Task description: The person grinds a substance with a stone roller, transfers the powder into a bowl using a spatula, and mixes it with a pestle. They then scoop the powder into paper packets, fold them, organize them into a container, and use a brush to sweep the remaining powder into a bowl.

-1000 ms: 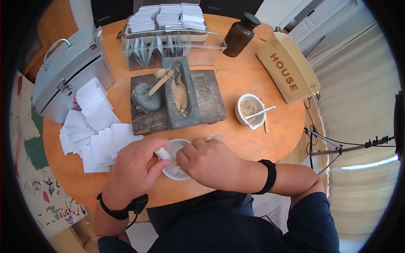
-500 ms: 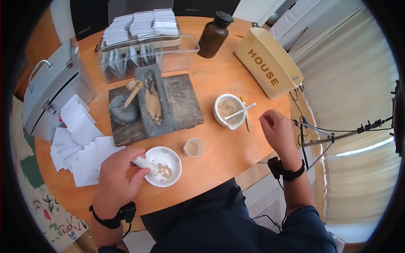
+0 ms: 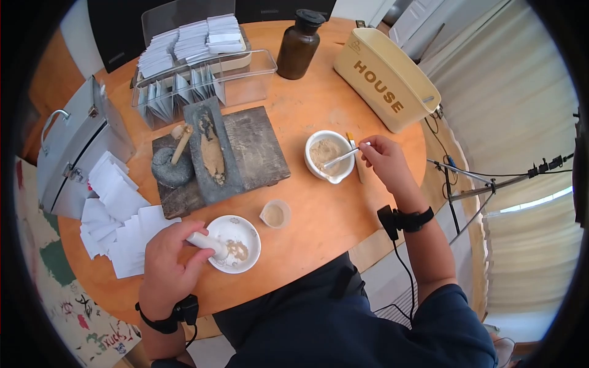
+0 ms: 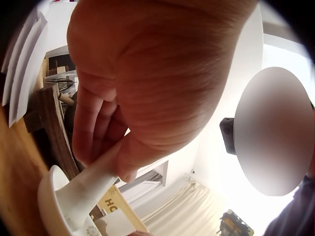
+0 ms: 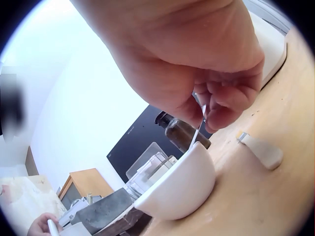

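Note:
My left hand (image 3: 165, 260) holds a white pestle (image 3: 201, 241) between thumb and fingers. The pestle's head rests in a shallow white bowl (image 3: 253, 234) beside patches of tan and white powder. Over to the right, my right hand (image 3: 388, 162) pinches the upper end of a slim pale spatula (image 3: 345, 156). Its lower end lies in tan powder inside a white spouted mortar (image 3: 309, 147). The right wrist view shows the mortar's rounded side (image 5: 184, 189) just below the fingers. Between the two vessels stands a small clear cup (image 3: 275, 214) with some powder.
A brush (image 3: 361, 172) lies right of the mortar. Behind the bowl, a wooden board (image 3: 257, 144) carries a stone trough (image 3: 228, 184) and a round stone (image 3: 170, 168). White papers (image 3: 132, 239), a metal case (image 3: 92, 141), envelope bins (image 3: 257, 67), a brown bottle (image 3: 299, 49) and a HOUSE bin (image 3: 386, 80) surround them.
My right hand has moved from the shallow bowl out to the right, then to the mortar, and has taken hold of the spatula. My left hand keeps the pestle in the bowl.

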Motion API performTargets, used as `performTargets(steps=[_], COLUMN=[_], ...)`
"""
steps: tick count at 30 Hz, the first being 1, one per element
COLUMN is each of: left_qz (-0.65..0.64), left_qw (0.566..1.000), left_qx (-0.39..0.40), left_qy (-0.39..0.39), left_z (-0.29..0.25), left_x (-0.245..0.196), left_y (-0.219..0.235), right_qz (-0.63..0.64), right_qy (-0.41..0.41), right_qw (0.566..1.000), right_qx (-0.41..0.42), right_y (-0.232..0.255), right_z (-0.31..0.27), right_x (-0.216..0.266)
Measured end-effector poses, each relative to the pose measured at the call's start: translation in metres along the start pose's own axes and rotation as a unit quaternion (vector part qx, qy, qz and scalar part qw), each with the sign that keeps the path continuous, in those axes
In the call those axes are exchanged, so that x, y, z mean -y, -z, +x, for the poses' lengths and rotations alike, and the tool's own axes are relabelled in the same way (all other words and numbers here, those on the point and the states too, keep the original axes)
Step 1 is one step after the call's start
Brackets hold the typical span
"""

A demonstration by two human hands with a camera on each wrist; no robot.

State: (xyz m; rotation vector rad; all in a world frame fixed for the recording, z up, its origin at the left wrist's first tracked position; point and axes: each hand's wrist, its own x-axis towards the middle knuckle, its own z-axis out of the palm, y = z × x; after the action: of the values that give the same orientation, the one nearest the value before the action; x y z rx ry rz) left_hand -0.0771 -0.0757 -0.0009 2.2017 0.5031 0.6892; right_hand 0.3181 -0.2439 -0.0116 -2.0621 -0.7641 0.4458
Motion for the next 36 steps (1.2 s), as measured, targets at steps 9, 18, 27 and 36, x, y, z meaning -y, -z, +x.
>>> performTargets(steps=[9, 18, 27, 36], left_qz=[0.014, 0.037, 0.053, 0.072], left_qw=[1.0, 0.999, 0.998, 0.997], left_qx=[0.015, 0.038, 0.037, 0.032], left_qy=[-0.001, -0.01, -0.011, -0.017], left_z=[0.001, 0.0, 0.003, 0.002], left_x=[-0.001, -0.001, -0.006, -0.007], left_y=[0.006, 0.007, 0.007, 0.007], right_qz=[-0.131, 0.152, 0.088, 0.041], right_qy=[0.267, 0.046, 0.05, 0.034], right_qw=[0.953, 0.987, 0.993, 0.989], right_qx=[-0.052, -0.001, 0.065, 0.137], right_y=[0.025, -0.001, -0.064, -0.052], right_z=[-0.046, 0.055, 0.146, 0.138], right_x=[0.032, 0.049, 0.055, 0.052])
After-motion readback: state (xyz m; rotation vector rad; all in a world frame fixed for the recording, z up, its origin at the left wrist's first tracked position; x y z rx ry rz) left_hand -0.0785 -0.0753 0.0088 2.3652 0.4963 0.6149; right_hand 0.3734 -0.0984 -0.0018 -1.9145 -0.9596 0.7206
